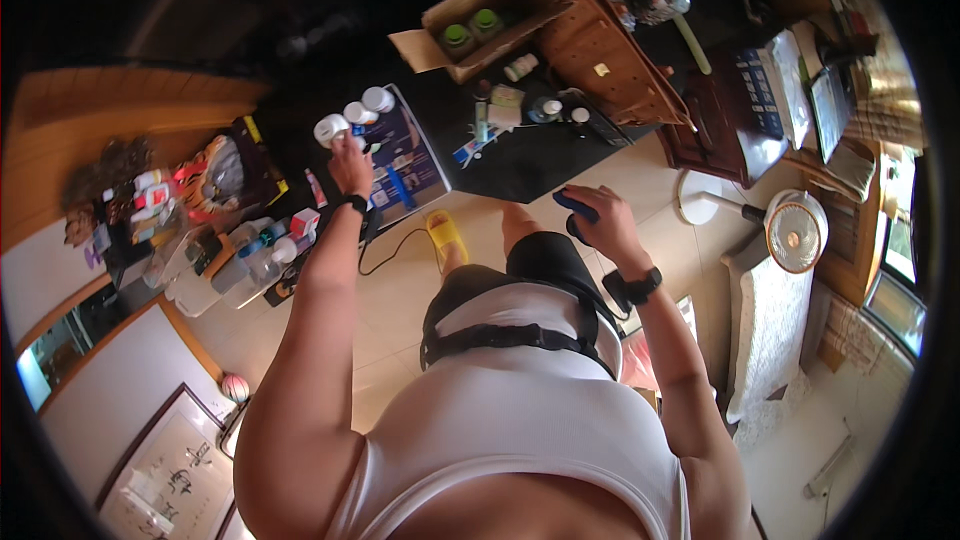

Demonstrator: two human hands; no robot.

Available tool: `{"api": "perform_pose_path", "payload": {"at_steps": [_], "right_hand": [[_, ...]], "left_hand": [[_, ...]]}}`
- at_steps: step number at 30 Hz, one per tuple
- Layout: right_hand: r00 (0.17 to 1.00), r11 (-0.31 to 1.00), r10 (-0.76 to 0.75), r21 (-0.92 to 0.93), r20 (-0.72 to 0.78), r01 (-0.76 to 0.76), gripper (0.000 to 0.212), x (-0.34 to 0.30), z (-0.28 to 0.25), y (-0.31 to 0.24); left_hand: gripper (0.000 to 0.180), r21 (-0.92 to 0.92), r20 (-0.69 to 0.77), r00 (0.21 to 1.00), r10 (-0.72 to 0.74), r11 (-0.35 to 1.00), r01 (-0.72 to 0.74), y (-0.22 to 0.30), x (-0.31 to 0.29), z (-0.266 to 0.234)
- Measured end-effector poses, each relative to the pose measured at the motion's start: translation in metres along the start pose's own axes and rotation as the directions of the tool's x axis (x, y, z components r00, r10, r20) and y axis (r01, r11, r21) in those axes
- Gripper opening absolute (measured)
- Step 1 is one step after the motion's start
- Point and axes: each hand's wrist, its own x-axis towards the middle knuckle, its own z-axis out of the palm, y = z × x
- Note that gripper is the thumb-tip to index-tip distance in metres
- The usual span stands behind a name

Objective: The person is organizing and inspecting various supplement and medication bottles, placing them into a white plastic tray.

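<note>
My left hand (349, 167) reaches over the dark table, its fingers closed at the near side of a white bottle (331, 127). Two more white bottles, a middle one (360, 113) and a right one (378, 99), stand beside it in a row. Under and beside them lies a flat printed board (425, 155) in dark blue with a pale edge, a blue strip (401, 186) on it. Off the table's front edge, my right hand (606, 223) is closed around a dark blue object (575, 205); its kind is hard to make out.
At the back stands an open cardboard box (432, 52) with green-lidded jars, beside a brown leather bag (612, 60). Small bottles and packets lie in front. Clear plastic bins (240, 275) crowd the left. On the right are a white fan (797, 231) and a dark red cabinet (708, 140).
</note>
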Motion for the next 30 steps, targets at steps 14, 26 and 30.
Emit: {"api": "perform_pose_path", "payload": {"at_steps": [14, 26, 30], "right_hand": [[0.938, 0.856, 0.318, -0.383, -0.138, -0.347, 0.057, 0.106, 0.019, 0.122], [0.941, 0.854, 0.257, -0.403, -0.219, -0.327, 0.018, 0.107, 0.04, 0.139], [0.951, 0.921, 0.134, -0.319, -0.28, -0.224, 0.028, 0.07, 0.013, 0.106]], "left_hand": [[0.05, -0.233, 0.028, 1.0, 0.0, 0.973, 0.007, 0.05, -0.118, -0.05], [0.036, -0.412, 0.016, 0.989, 0.145, 0.903, -0.126, 0.089, -0.105, -0.114], [0.03, -0.566, -0.005, 0.967, 0.255, 0.797, -0.213, 0.112, -0.097, -0.14]]}}
